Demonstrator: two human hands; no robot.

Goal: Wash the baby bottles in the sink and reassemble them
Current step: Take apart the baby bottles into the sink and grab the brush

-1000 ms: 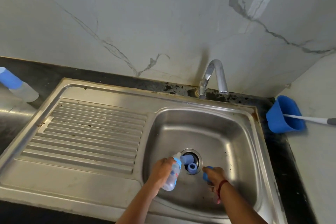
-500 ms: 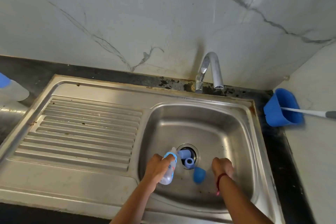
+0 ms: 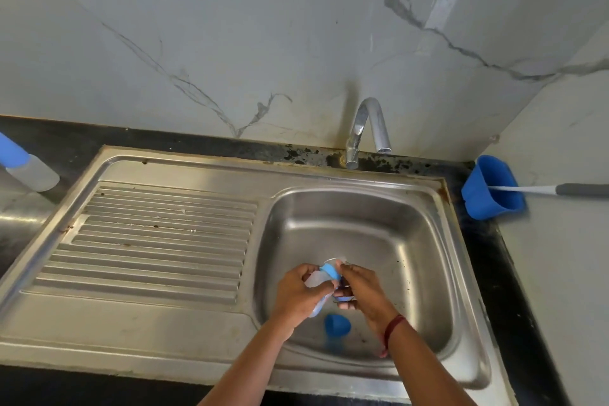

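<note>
Here, left hand (image 3: pixel 301 295) and right hand (image 3: pixel 361 290) grip the clear plastic, blue-collared baby bottle (image 3: pixel 329 271).
Fingers (image 3: pixel 349 273) slipping mid-twist would likely drop it onto the blue dome cap (image 3: pixel 336 325) below them.

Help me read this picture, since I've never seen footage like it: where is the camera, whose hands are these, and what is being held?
There is no machine here. A person wears a wide-angle camera on the head, so the single picture looks forward and down at their own two hands. Both hands are over the basin of a steel sink. The left hand grips a clear baby bottle by its body. The right hand pinches the blue collar at the bottle's top. A loose blue cap lies on the basin floor below them. No water shows at the tap behind. On the dark counter, another bottle with a blue top is at the far left. A blue cup with a long handle sticking out is at the right.
</note>
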